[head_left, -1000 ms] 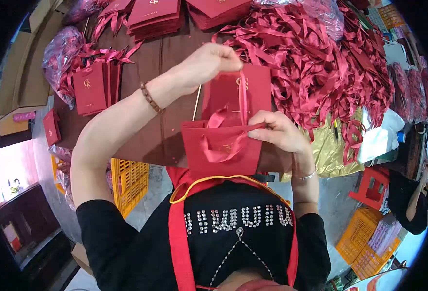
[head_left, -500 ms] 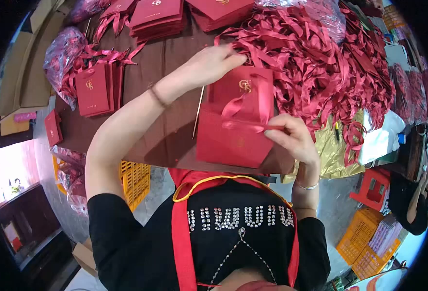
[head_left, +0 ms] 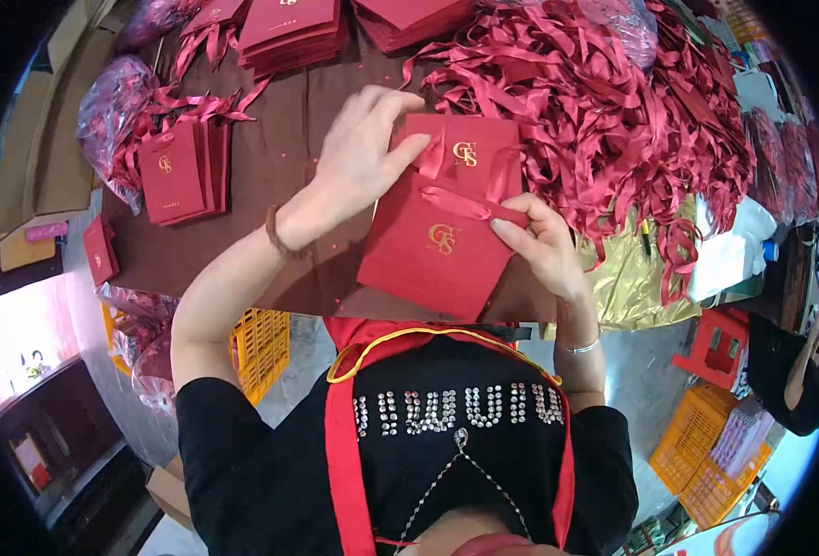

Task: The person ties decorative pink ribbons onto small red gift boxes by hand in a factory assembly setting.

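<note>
A dark red paper gift bag [head_left: 428, 264] with a gold monogram lies flat near the table's front edge, slightly turned. It overlaps a second red gift bag [head_left: 483, 139] bearing the same monogram. Pink-red ribbon [head_left: 456, 201] runs across the front bag's top edge. My right hand [head_left: 544, 241] is closed on this bag's upper right corner, thumb on top, by the ribbon. My left hand [head_left: 368, 139] reaches over the rear bag's upper left corner. Its thumb and index finger are apart, the thumb tip beside that bag's ribbon; its other fingers are partly hidden.
A big heap of ribboned bags [head_left: 604, 130] fills the table's right side. Stacked red bags [head_left: 289, 37] stand at the back, and more bags [head_left: 182, 171] lean together at left. Gold wrapping [head_left: 641, 287] covers the right front edge. Yellow crates [head_left: 261, 352] stand below; another person's arm [head_left: 803, 375] shows far right.
The front bag has turned slightly and its monogram now shows clearly. My left hand has moved left and down from the ribbon heap. My right hand has shifted slightly left and up with the bag.
</note>
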The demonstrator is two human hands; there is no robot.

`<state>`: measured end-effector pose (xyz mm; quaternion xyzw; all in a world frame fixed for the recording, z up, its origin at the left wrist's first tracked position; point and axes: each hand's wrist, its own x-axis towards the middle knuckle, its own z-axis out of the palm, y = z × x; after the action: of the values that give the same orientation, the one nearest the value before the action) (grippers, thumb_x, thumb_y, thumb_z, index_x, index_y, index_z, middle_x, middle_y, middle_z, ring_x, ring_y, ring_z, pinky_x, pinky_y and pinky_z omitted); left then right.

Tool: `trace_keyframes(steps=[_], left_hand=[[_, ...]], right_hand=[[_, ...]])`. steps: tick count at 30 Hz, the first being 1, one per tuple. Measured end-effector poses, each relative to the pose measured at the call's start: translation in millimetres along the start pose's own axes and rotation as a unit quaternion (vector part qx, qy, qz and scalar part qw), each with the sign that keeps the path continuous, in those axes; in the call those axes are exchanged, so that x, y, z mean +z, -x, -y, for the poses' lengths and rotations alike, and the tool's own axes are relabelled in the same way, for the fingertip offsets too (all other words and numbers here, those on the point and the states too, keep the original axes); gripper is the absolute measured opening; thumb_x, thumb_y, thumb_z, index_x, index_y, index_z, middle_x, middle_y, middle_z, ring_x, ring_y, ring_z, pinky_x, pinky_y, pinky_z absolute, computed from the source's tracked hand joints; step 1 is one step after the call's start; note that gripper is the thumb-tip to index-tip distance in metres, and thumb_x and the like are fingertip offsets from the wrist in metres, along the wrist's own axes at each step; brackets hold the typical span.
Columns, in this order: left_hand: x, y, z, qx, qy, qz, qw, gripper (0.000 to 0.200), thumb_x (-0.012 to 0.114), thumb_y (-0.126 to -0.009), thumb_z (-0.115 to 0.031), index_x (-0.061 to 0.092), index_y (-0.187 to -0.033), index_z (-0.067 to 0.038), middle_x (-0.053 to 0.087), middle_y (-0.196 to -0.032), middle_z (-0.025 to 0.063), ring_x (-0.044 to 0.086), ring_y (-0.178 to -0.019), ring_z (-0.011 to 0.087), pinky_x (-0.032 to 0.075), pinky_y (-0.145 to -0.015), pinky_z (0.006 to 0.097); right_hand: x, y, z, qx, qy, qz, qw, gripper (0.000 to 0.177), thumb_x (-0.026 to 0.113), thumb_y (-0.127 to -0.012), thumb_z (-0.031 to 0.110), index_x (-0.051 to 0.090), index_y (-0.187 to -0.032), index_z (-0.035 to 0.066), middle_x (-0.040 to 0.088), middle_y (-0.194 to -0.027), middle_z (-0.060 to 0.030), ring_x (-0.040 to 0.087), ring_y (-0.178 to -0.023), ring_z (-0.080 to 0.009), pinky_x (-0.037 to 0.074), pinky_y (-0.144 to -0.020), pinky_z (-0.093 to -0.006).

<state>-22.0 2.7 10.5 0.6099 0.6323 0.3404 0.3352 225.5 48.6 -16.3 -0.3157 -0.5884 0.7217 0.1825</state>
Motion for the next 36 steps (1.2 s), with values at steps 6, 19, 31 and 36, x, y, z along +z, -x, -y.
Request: trace_keyframes(steps=[6, 19, 31, 36], left_hand=[[34, 32, -35, 0.296, -0.369, -0.095, 0.876, 0.024, 0.067, -0.068, -0.019, 0.062, -0.089, -0.009, 0.056, -0.087, 0.002, 0.052, -0.083, 0.0189, 0.037, -0.074, 0.0376], [39, 58, -23, 0.38, -0.414, -0.104, 0.82, 0.026, 0.057, -0.066, -0.021, 0.062, -0.089, -0.01, 0.057, -0.089, 0.0016, 0.055, -0.083, 0.0163, 0.036, -0.074, 0.0381], [2, 46, -23, 0.132, -0.191, -0.113, 0.966, 0.014, 0.062, -0.078, -0.017, 0.063, -0.083, -0.004, 0.055, -0.076, 0.008, 0.055, -0.075, 0.0233, 0.039, -0.069, 0.0346], [-12, 20, 5, -0.177, 0.158, 0.191, 0.952, 0.032, 0.059, -0.088, -0.026, 0.06, -0.073, 0.003, 0.058, -0.073, -0.002, 0.048, -0.074, 0.0049, 0.04, -0.067, 0.0255]], right_hand=[[13, -1, 9, -0.007, -0.003, -0.024, 1.0, 0.013, 0.058, -0.087, 0.007, 0.056, -0.099, 0.002, 0.057, -0.087, 0.0033, 0.048, -0.076, -0.0019, 0.04, -0.068, -0.0179], [13, 16, 11, 0.03, 0.142, -0.015, 0.989, 0.016, 0.062, -0.084, 0.005, 0.059, -0.099, 0.002, 0.058, -0.081, 0.004, 0.048, -0.07, -0.0005, 0.039, -0.06, -0.0163], [9, 16, 14, -0.014, 0.174, 0.014, 0.985, 0.014, 0.062, -0.084, 0.005, 0.059, -0.097, 0.001, 0.057, -0.077, 0.0028, 0.046, -0.065, -0.0008, 0.037, -0.056, -0.0175], [10, 16, 11, -0.053, 0.188, 0.014, 0.981, 0.014, 0.063, -0.083, 0.005, 0.059, -0.096, 0.001, 0.057, -0.076, 0.002, 0.048, -0.066, -0.0027, 0.038, -0.058, -0.0189]])
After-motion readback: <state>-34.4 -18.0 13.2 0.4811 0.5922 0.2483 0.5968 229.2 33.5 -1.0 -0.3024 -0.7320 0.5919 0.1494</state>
